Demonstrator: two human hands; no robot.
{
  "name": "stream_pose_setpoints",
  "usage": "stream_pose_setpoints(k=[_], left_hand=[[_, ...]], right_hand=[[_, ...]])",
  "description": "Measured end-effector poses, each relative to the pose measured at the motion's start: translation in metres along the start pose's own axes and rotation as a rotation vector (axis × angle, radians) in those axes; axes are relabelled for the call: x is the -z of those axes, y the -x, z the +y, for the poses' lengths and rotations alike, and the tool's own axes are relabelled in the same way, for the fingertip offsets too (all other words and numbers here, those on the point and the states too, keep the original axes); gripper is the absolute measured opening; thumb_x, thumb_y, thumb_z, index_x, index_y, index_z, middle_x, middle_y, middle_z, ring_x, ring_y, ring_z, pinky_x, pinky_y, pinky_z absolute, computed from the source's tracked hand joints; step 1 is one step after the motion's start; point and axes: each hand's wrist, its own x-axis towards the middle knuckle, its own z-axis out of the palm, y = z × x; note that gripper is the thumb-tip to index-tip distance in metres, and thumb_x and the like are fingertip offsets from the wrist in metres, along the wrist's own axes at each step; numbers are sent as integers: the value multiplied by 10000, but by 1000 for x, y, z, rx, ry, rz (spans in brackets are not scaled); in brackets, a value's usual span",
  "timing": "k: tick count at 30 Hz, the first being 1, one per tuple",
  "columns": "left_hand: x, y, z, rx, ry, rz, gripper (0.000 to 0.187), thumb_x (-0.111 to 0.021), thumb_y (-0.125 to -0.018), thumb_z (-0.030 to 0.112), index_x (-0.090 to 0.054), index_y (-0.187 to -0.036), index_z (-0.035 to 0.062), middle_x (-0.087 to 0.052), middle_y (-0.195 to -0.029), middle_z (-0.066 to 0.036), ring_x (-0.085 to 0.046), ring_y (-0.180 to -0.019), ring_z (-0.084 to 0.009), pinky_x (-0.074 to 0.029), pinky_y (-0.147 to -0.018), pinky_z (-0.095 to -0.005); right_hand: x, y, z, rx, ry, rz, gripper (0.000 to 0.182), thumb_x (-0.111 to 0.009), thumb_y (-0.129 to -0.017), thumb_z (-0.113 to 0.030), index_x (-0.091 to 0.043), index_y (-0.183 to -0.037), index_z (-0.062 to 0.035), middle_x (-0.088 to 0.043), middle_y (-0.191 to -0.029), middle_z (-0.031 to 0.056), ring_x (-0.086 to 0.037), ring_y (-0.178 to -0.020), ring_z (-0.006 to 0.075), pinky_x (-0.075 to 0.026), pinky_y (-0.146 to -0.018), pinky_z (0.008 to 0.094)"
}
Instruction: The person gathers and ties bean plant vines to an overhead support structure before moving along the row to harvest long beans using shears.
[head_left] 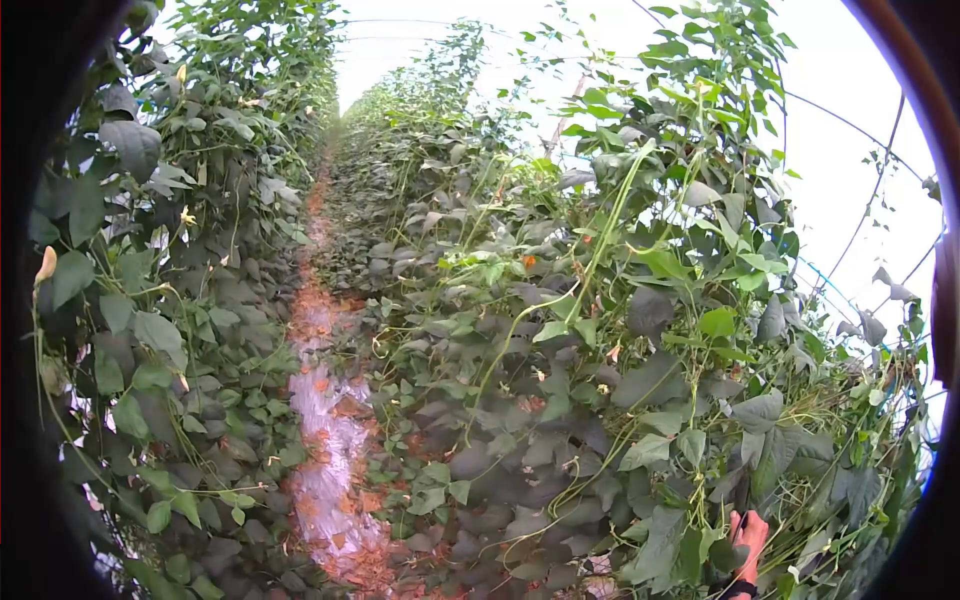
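Note:
My right hand (749,542) is at the lower right, reaching up into the climbing bean vines with a black band (739,590) at its wrist. Its fingers are curled closed near a narrow dark strip among the stems; leaves and shadow hide what they grip. A broad green leaf (660,548) hangs just left of the hand. Thin green stems (815,535) fan out on its right. Higher up, long slender bean pods (612,230) dangle from the vines. My left hand is out of view.
A narrow path (335,480) of reddish soil and pale plastic film runs between two tall vine rows. The left row (190,330) stands close by. Wires (865,215) and thin cords cross at the upper right.

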Motion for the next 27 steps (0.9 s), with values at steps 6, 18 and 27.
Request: stream_pose_setpoints(k=[6, 18, 27], left_hand=[[-50, 40, -49, 4, -221, 159, 461, -607, -835, 413, -468, -523, 105, -302, -472, -107, -258, -402, -256, -323, -413, -388], [-57, 37, -43, 250, -71, -175, 423, -570, -869, 362, -449, -563, 96, -291, -523, -98, -254, -447, -248, -313, -465, -394], [-73, 57, -42, 361, 89, -323, 396, -542, -895, 324, -436, -593, 90, -283, -562, -91, -251, -482, -242, -305, -504, -399]], right_hand=[[-30, -4, 27, -33, 12, -7, 362, -634, -831, -236, -452, -678, 38, -472, -610, 262, -468, -604, 459, -336, -558, 493], [-16, -1, 19, 43, -33, -93, 212, -655, -825, -131, -534, -779, 37, -509, -581, 186, -481, -490, 328, -381, -497, 393], [-28, 18, -14, -3, -40, -70, 265, -563, -903, -96, -582, -1136, 28, -629, -804, 222, -545, -683, 382, -459, -634, 419]])
